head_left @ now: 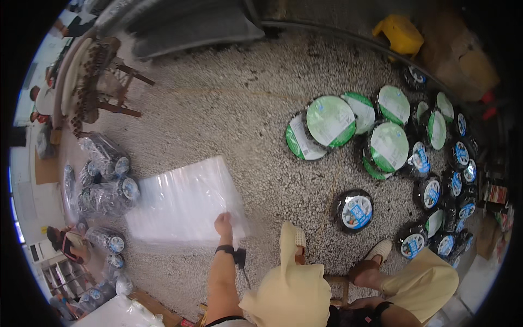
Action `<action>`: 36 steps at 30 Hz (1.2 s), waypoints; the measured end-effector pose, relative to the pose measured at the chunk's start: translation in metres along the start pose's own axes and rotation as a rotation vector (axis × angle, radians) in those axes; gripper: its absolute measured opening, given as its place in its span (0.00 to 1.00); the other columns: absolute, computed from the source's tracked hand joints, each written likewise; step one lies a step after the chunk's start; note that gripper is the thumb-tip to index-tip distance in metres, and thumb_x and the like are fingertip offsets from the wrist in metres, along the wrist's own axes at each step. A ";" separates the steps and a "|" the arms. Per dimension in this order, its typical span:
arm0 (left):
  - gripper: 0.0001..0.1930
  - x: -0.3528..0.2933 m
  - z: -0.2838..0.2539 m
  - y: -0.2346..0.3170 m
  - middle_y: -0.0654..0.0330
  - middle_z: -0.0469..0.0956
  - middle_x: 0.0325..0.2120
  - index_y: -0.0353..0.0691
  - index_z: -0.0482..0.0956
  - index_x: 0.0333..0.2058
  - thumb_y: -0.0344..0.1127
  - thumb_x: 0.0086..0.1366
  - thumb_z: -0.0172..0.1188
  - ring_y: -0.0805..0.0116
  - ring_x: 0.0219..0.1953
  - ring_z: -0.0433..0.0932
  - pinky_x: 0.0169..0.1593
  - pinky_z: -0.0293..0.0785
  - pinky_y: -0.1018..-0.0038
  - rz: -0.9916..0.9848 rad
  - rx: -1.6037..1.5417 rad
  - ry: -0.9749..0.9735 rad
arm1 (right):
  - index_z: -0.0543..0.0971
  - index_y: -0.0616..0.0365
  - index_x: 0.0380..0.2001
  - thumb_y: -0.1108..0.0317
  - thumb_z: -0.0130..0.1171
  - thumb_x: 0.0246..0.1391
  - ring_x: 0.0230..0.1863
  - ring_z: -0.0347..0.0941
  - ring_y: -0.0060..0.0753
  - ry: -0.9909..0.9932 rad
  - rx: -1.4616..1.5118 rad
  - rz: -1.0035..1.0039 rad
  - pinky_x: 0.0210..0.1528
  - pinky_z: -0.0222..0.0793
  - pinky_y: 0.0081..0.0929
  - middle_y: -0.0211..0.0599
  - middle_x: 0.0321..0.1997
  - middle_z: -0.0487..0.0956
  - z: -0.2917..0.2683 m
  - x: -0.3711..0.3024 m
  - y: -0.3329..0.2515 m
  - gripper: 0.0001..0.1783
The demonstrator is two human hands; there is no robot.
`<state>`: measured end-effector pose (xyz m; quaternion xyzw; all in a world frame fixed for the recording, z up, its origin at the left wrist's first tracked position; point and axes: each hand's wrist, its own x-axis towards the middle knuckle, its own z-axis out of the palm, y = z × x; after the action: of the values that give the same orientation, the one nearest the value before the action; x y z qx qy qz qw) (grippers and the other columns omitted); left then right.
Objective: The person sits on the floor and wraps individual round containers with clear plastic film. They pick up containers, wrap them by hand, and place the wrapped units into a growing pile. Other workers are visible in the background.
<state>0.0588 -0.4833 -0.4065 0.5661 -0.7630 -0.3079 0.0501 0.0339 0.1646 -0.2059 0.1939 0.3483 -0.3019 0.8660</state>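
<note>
My left hand (223, 223), a dark band on its wrist, is closed at the near right part of a wide stack of clear plastic bags (180, 199). The bags lie flat on the speckled floor, and my fingers appear to grip their edge. At the lower right my right hand (366, 303) rests low by my lap, behind a dark wristband. Its fingers are mostly hidden, so I cannot make out what it holds. Closest to my right foot is a round black wheel-like item (354, 211) with a blue and white label, lying flat.
Several similar round items with green and white discs (330, 121) or blue labels (431, 193) are piled at right. Plastic-wrapped bundles (106, 185) stand left of the bags. A wooden stool (122, 92) is at far left, a yellow plastic stool (399, 34) at far right.
</note>
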 end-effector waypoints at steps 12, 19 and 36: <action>0.10 -0.167 -0.186 0.398 0.62 0.81 0.29 0.33 0.79 0.41 0.34 0.67 0.56 0.77 0.29 0.75 0.34 0.71 0.81 0.244 -0.642 -0.827 | 0.76 0.60 0.45 0.66 0.59 0.60 0.44 0.73 0.21 0.645 -0.059 -1.504 0.48 0.70 0.24 0.31 0.41 0.78 0.142 -0.182 -0.238 0.12; 0.05 -0.407 -0.228 0.476 0.64 0.79 0.25 0.35 0.77 0.31 0.31 0.65 0.58 0.75 0.33 0.77 0.39 0.71 0.80 0.670 -0.435 -1.011 | 0.74 0.59 0.36 0.68 0.58 0.61 0.42 0.72 0.17 0.417 0.243 -1.968 0.48 0.66 0.21 0.27 0.35 0.78 0.181 -0.255 -0.135 0.06; 0.07 -0.431 -0.171 0.487 0.64 0.76 0.26 0.39 0.76 0.38 0.35 0.65 0.57 0.74 0.25 0.72 0.30 0.70 0.77 0.022 -0.450 -1.666 | 0.72 0.54 0.35 0.71 0.53 0.61 0.32 0.73 0.19 0.520 0.491 -1.772 0.32 0.70 0.21 0.25 0.33 0.76 0.027 -0.260 0.130 0.01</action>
<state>-0.1220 -0.0858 0.1049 0.1248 -0.4773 -0.7662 -0.4118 -0.0171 0.3469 0.0158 0.0970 0.4769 -0.8601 0.1531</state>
